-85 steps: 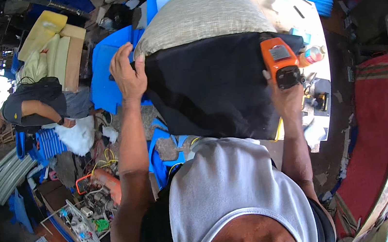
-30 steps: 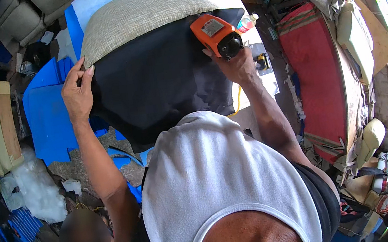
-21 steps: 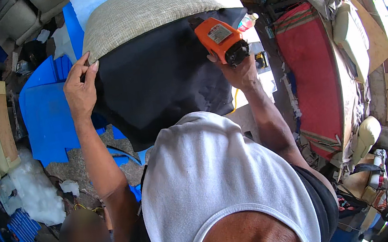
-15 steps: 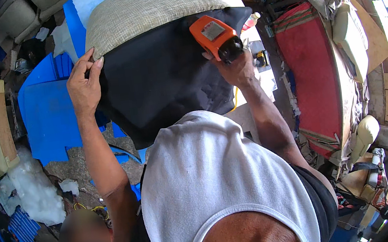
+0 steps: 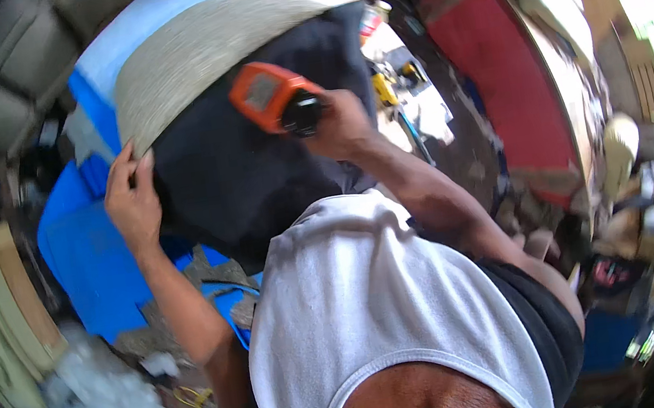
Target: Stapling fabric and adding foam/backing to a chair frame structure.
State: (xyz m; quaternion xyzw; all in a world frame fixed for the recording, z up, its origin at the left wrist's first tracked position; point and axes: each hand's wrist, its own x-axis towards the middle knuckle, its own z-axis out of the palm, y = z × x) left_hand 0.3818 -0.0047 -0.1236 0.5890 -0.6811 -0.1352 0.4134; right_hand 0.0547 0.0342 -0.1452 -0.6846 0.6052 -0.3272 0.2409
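Observation:
A cushioned piece covered in beige woven fabric (image 5: 191,52) lies in front of me, with black cloth (image 5: 212,178) along its near side. At the near left corner, my left hand (image 5: 133,200) pinches the edge where beige meets black. My right hand (image 5: 343,126) grips an orange and black handheld power tool (image 5: 273,95) above the black cloth, to the right of the left hand. The tool's exact kind is not clear, and its handle is hidden by my fingers. Motion blurs the picture somewhat.
Blue sheets (image 5: 99,263) lie at the left, near white stuffing (image 5: 104,394). A white work surface (image 5: 424,96) holds a yellow and black tool (image 5: 385,89) on the right. Beyond it stands a long red padded piece (image 5: 497,82). Grey upholstered seating (image 5: 19,63) fills the far left.
The right hand has brought the orange tool left, closer to the left hand. My left hand stays on the cushioned piece's corner. The whole view has turned.

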